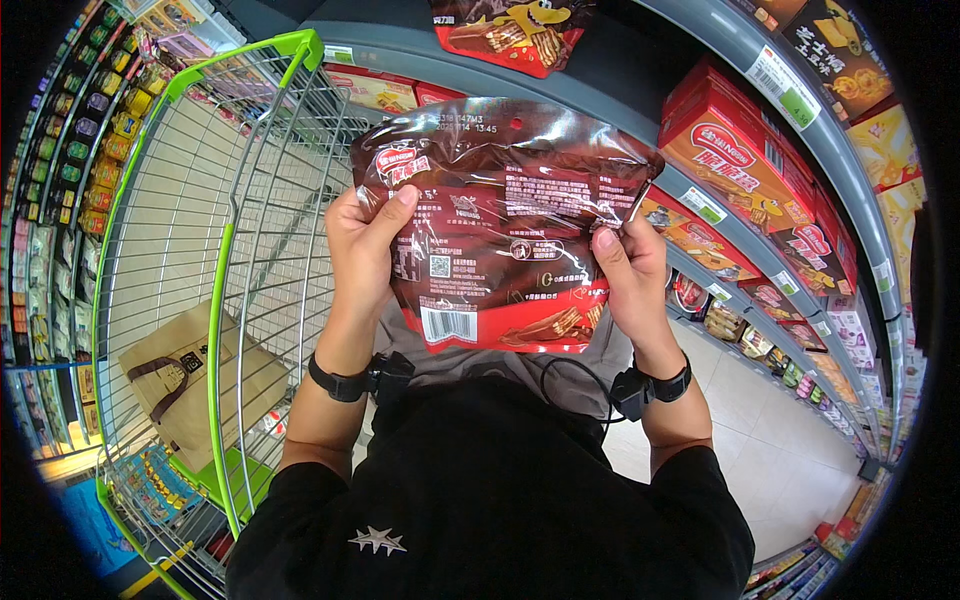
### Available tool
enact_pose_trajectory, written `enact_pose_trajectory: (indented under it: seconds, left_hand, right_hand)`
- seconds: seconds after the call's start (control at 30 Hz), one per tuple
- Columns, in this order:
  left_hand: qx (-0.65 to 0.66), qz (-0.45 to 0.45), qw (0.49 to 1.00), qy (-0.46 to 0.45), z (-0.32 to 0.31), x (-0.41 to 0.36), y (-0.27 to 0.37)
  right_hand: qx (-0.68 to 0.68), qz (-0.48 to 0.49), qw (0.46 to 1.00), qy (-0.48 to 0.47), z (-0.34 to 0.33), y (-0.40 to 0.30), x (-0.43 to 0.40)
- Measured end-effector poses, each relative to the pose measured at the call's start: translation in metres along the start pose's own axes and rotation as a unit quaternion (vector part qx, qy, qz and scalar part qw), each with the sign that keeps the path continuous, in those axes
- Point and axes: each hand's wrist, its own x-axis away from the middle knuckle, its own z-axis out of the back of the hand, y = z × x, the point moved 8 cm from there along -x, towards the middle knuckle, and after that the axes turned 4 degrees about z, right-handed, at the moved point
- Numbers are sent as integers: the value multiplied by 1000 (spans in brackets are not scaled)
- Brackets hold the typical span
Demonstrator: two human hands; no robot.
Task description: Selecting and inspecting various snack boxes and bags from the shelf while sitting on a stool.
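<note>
Both my hands hold up a glossy brown and red Nestlé wafer snack bag (495,262), its printed back facing me. My left hand (375,240) pinches the bag's left side, thumb on the front face. On the opposite edge, my right hand (628,262) grips it with the thumb in front and the fingers behind. The bag looks unopened and stays roughly upright. Beyond its top edge, a similar snack bag (510,37) lies at the shelf.
A shopping cart (221,300) with green trim stands at my left, holding a tan carrier bag (217,375). Shelves with red wafer boxes (735,150) curve along the front and right. Pale floor tiles (742,450) show at the lower right. More stocked shelves (67,172) line the far left.
</note>
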Motion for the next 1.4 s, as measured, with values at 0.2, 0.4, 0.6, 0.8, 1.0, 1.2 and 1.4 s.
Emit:
enact_pose_trajectory:
  seconds: [0.2,0.4,0.6,0.8,1.0,1.2,1.4]
  left_hand:
    - [4,9,1000,18,4,1,2]
    - [13,4,1000,22,8,0,-1]
    - [24,14,1000,14,8,0,-2]
    - [23,9,1000,9,5,1,-1]
    - [24,7,1000,-2,4,1,-3]
    - [26,1,1000,-3,3,1,0]
    - [3,-10,1000,-12,2,2,8]
  right_hand:
    - [-10,-2,1000,20,19,10,-2]
    - [0,13,1000,23,19,4,-4]
    - [22,15,998,49,31,3,-4]
    - [25,27,998,50,30,1,-4]
    - [43,10,997,64,36,5,-3]
    - [39,-25,995,83,42,15,-2]
    - [111,-19,991,66,49,12,-2]
